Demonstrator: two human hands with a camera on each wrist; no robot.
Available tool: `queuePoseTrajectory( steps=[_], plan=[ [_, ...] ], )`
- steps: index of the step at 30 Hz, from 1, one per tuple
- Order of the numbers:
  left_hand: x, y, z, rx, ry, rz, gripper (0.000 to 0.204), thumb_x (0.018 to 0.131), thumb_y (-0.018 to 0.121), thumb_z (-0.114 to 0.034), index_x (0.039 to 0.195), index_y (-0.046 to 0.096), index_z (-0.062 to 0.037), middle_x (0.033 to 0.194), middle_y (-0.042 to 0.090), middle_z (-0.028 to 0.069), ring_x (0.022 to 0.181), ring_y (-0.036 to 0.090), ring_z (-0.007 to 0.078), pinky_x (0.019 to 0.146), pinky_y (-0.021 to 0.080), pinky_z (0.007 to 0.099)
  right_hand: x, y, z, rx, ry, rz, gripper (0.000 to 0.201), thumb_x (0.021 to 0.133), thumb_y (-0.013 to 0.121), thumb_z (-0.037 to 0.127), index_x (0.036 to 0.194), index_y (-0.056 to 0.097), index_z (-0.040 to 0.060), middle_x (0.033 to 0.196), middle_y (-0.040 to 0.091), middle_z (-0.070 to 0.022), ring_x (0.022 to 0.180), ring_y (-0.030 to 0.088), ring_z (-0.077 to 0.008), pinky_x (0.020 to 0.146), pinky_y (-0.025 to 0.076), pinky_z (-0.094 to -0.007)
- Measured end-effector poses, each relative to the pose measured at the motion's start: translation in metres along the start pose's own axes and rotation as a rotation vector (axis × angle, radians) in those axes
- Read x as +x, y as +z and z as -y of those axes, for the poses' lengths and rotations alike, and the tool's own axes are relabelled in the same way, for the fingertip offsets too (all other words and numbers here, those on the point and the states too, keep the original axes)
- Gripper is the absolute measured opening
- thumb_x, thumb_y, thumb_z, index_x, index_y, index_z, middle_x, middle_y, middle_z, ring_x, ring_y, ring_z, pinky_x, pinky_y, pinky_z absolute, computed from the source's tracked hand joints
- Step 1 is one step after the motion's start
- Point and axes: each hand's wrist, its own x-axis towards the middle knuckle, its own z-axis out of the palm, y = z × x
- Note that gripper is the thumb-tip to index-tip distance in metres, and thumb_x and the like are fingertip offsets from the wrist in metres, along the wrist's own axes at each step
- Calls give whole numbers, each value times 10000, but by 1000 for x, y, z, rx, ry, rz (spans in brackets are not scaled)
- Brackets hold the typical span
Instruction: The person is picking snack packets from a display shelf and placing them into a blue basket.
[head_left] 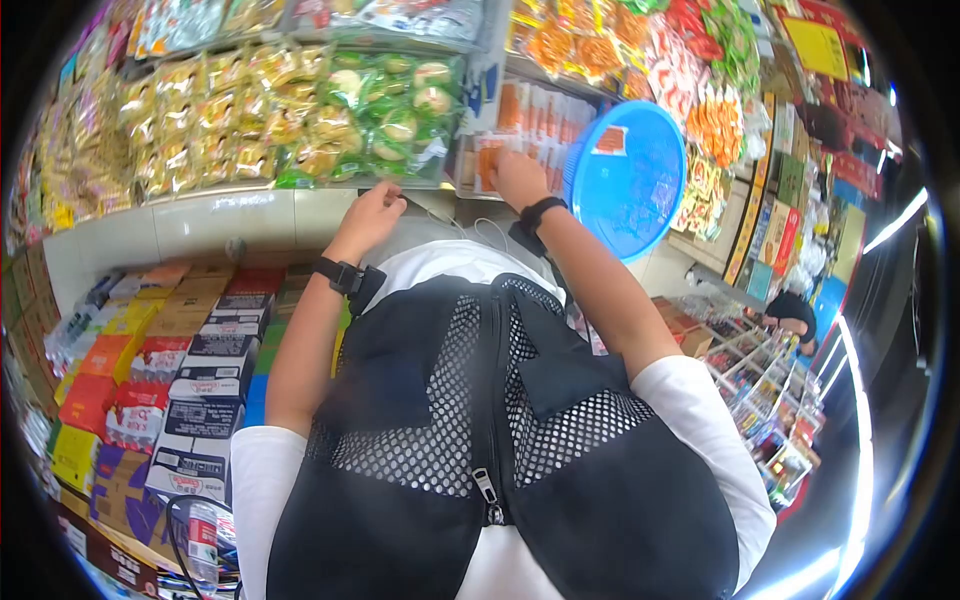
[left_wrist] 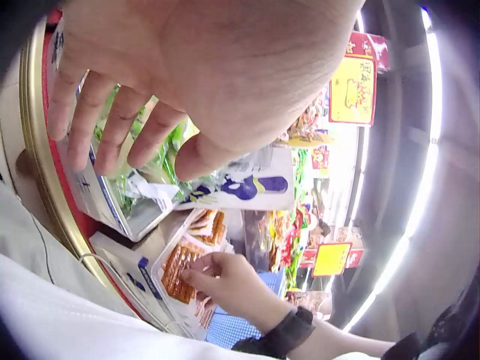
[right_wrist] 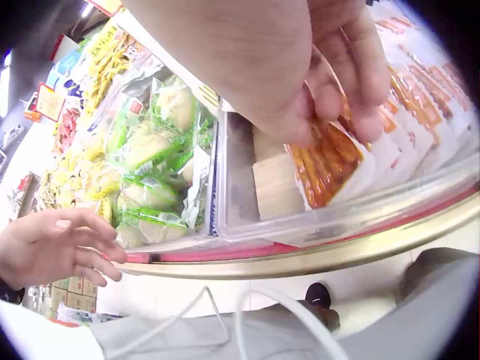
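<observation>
My right hand (head_left: 522, 182) reaches into a clear bin (right_wrist: 259, 225) of flat orange-brown snack packets. In the right wrist view its bent fingers touch the front packet (right_wrist: 324, 166); whether they pinch it I cannot tell. More packets (head_left: 540, 108) stand in rows behind. My left hand (head_left: 372, 215) hangs empty at the shelf's front edge, by the green-and-clear packs (head_left: 400, 125), its fingers loosely bent. A blue plastic basket (head_left: 628, 190) stands right of the right hand, with one orange-and-white packet (head_left: 611, 140) against its inner wall.
Yellow snack packs (head_left: 200, 120) fill the shelf to the left. Stacked boxes (head_left: 200, 400) stand on the floor at the lower left. A gold-coloured rim (right_wrist: 360, 244) runs along the shelf front. Another person (head_left: 792, 318) is in the aisle at the right. White cords (right_wrist: 240, 300) hang by my body.
</observation>
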Motion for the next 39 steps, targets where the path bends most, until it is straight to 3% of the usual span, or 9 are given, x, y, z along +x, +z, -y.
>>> queuePoseTrajectory(
  steps=[8, 12, 13, 15, 17, 21, 30, 35, 39],
  plan=[
    [31, 85, -63, 106, 176, 149, 372, 876, 600, -252, 1135, 590, 14, 1092, 662, 207, 1007, 651, 319, 876, 498, 393, -45, -66, -24, 405, -183, 72, 261, 819, 621, 153, 1034, 687, 21, 863, 693, -208, 813, 678, -366, 739, 534, -444],
    [58, 146, -81, 278, 219, -121, 455, 861, 623, -292, 1154, 549, 47, 1075, 646, 256, 1002, 635, 374, 863, 495, 457, -89, -107, -78, 870, -225, -138, 200, 847, 686, 150, 994, 682, 15, 813, 692, -117, 698, 652, -184, 677, 533, -316],
    [63, 160, -90, 438, 231, -267, 487, 853, 635, -307, 1151, 534, 65, 1069, 640, 272, 1002, 628, 390, 860, 490, 482, -95, -112, -101, 895, -209, -157, 200, 847, 686, 150, 994, 682, 15, 813, 692, -117, 698, 652, -184, 677, 533, -316],
    [73, 186, -98, 477, 93, -214, 540, 830, 667, -326, 1141, 508, 85, 1051, 630, 290, 1004, 606, 427, 870, 476, 507, -108, -109, -152, 927, -63, -241, 227, 815, 664, 159, 1005, 684, 36, 860, 698, -163, 753, 690, -288, 701, 538, -385],
    [92, 206, -86, 672, 104, -362, 569, 818, 687, -343, 1136, 490, 86, 1065, 616, 293, 1021, 591, 444, 882, 474, 500, -114, -91, -204, 971, 11, -308, 253, 809, 683, 178, 1016, 682, 32, 871, 710, -143, 766, 700, -245, 709, 543, -377],
    [91, 210, -86, 601, 144, -381, 703, 839, 681, -275, 1339, 358, 99, 1184, 555, 298, 1068, 559, 436, 901, 464, 485, -115, -60, -274, 934, 242, -280, 358, 788, 713, 225, 1066, 661, 5, 927, 710, -163, 824, 698, -268, 751, 549, -378],
    [63, 203, -59, 721, 193, -359, 671, 907, 590, -249, 1416, 313, 88, 1431, 401, 275, 1339, 348, 450, 1144, 275, 440, -29, -57, -264, 391, -193, -444, 586, 685, 714, 51, 1242, 533, 78, 1325, 522, -162, 1200, 518, -335, 966, 457, -440],
    [4, 182, -84, 407, 124, -429, 616, 863, 593, -120, 1419, 370, 25, 1387, 470, 262, 1294, 456, 381, 1084, 365, 413, -9, -24, -248, 67, -76, -466, 428, 789, 602, 86, 1212, 555, 121, 1113, 567, -113, 1033, 556, -358, 856, 458, -476],
    [-16, 151, -17, 75, -117, -468, 648, 853, 627, -146, 1429, 372, 7, 1403, 470, 249, 1301, 482, 310, 1102, 338, 435, -11, -32, -232, 4, -4, -281, 659, 668, 791, 229, 1270, 542, 135, 1172, 573, -105, 1032, 563, -322, 914, 432, -490]
  ],
)
